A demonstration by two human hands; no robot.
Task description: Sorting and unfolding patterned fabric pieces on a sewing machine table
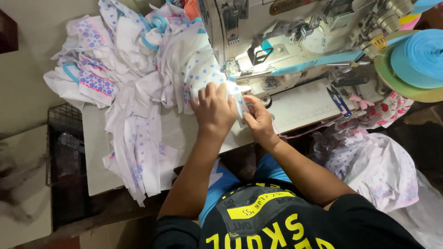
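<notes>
My left hand (213,109) lies flat on a white fabric piece with blue flower print (203,74), pressing it on the sewing table just in front of the sewing machine (286,41). My right hand (259,121) pinches the edge of the same fabric right beside the left hand, near the lit needle area (240,69). Blue binding tape (318,61) runs across the machine toward the needle.
A heap of white printed fabric pieces (124,74) covers the left of the table (97,157). A blue tape roll (417,57) sits at the right. Small snips (338,100) lie on the machine bed. A black wire crate (64,152) stands left; a bag of fabric (374,166) is at the right.
</notes>
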